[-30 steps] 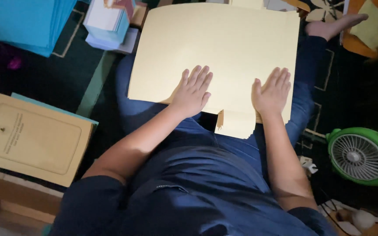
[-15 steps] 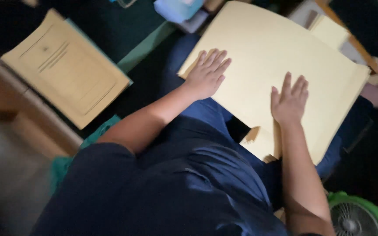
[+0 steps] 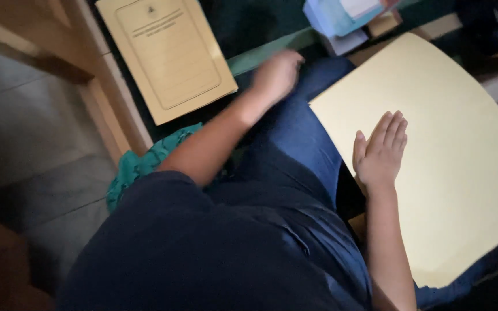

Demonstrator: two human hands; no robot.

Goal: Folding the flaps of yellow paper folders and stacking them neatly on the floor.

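Lifted off the sheet (image 3: 445, 144), left hand (image 3: 276, 75) blurs, grip unclear; right hand (image 3: 380, 151) lies flat.

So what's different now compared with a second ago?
The left hand has lifted off the large cream sheet on the lap and swung out to the person's left, toward the tan folder on the floor; it holds nothing. The right hand stays flat on the sheet, which still lies across the lap.

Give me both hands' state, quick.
Left hand: blurred, loosely curled, holding nothing visible.
Right hand: open, flat on the cream sheet.
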